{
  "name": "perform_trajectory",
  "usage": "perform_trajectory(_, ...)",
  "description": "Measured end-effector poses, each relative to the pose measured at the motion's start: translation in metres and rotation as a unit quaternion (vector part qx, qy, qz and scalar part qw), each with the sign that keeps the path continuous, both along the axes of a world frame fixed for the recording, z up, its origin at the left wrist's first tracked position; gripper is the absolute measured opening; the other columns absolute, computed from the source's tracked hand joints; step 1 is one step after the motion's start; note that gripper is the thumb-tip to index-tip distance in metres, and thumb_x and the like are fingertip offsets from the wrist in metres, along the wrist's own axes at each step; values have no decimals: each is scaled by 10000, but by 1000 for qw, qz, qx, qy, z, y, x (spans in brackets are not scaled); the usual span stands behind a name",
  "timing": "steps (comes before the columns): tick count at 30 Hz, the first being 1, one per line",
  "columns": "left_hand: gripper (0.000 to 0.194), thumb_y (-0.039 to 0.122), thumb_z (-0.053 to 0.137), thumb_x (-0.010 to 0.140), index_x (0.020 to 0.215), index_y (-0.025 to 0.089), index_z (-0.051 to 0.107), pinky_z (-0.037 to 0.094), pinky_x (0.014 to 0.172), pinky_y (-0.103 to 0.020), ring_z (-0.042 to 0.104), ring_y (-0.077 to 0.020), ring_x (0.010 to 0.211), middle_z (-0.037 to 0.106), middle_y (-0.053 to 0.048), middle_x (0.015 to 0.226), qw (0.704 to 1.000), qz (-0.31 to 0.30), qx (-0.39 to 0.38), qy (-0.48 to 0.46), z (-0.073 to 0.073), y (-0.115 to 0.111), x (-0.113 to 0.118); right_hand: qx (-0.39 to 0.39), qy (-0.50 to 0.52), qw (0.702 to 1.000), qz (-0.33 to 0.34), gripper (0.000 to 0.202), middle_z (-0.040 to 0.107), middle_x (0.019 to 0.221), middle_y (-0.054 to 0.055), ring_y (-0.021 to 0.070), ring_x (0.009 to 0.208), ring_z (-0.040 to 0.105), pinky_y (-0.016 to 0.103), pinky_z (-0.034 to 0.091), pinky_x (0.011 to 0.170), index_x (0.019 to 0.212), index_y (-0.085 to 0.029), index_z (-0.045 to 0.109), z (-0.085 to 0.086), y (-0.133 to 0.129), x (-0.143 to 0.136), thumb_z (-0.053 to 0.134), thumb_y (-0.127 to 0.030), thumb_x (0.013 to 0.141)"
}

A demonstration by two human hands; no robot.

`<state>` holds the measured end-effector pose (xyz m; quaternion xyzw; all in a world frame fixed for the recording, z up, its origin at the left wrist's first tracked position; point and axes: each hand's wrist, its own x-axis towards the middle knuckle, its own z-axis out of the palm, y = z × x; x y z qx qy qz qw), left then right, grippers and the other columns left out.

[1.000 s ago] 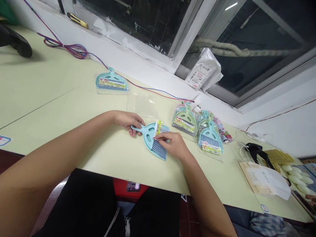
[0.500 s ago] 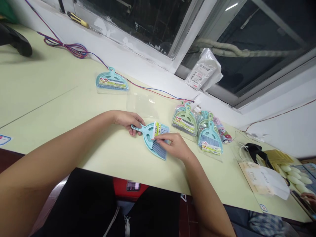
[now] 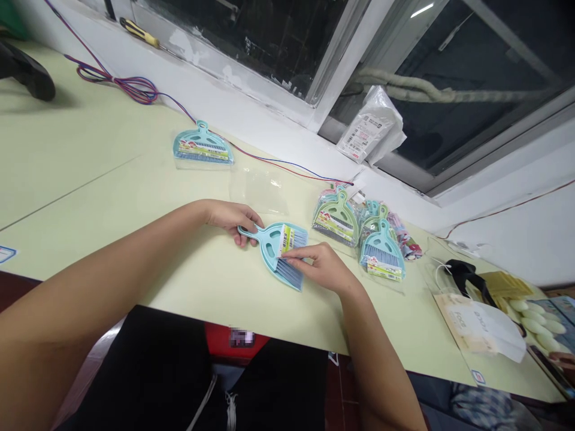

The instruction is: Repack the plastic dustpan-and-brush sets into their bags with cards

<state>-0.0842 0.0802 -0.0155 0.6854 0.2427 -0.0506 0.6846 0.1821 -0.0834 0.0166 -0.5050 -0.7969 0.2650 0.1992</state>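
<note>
A light-blue dustpan point(image 3: 268, 240) with a grey-bristled brush point(image 3: 291, 274) nested in it lies on the pale table in front of me. My left hand point(image 3: 238, 221) is closed around the dustpan's handle at its left end. Across the pan and bristles lies a white and green label card point(image 3: 287, 239). My right hand point(image 3: 317, 266) pinches the card's near edge, thumb and fingers together over the bristles. Just behind the pan, a clear plastic bag point(image 3: 260, 190) lies flat.
Bagged dustpan sets stand at the right, a green one point(image 3: 336, 218) and a blue one point(image 3: 382, 251) among them. Another bagged blue set point(image 3: 203, 143) lies back left. Red and blue wires point(image 3: 135, 90) run along the wall. A paper bag point(image 3: 478, 326) lies far right.
My right hand's fingers have shifted slightly along the label card, and its near end now lies lower against the bristles. The left hand keeps its hold on the handle.
</note>
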Motion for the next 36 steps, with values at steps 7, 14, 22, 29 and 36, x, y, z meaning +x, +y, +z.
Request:
perform_trajectory(7, 356, 373, 705, 852, 1157, 191, 700, 585, 784, -341, 708, -191, 782, 755, -106, 1022, 1000, 3, -8, -7, -3, 1, 0, 9, -31, 999, -3, 262, 796, 1069, -44, 240, 962, 779, 377, 622, 845, 1105, -366, 804, 2, -3, -1, 658, -232, 934)
perform_trajectory(14, 415, 411, 703, 852, 1212, 204, 693, 581, 819, -353, 709, -206, 814, 750, -120, 1057, 1000, -8, -3, -17, -7, 4, -1, 11, -31, 999, 12, 288, 787, 1098, -43, 251, 1009, 772, 412, 622, 914, 1134, -371, 793, 2, -2, 0, 652, -214, 937)
perform_trajectory(22, 429, 426, 683, 851, 1212, 194, 679, 579, 780, -341, 707, -204, 793, 746, -127, 1073, 1000, 1, 20, 8, 0, 0, -1, 22, -26, 999, 38, 294, 781, 1126, -47, 241, 1083, 755, 413, 614, 965, 1140, -375, 790, 4, -4, -4, 652, -210, 939)
perform_trajectory(29, 427, 567, 669, 842, 1029, 196, 768, 494, 631, -262, 632, -164, 668, 722, -73, 865, 979, 2, 205, 19, 6, -4, -3, 27, -26, 998, 50, 306, 778, 1150, -45, 227, 1102, 750, 423, 609, 1005, 1137, -375, 791, 3, -3, -4, 663, -195, 925)
perform_trajectory(36, 373, 549, 637, 860, 841, 216, 805, 398, 599, -272, 515, -152, 628, 685, -34, 750, 939, 14, 344, 29, 8, -5, -3, 44, -32, 997, 60, 321, 778, 1154, -40, 226, 1114, 742, 443, 596, 1024, 1116, -367, 799, -1, -1, -4, 649, -163, 919)
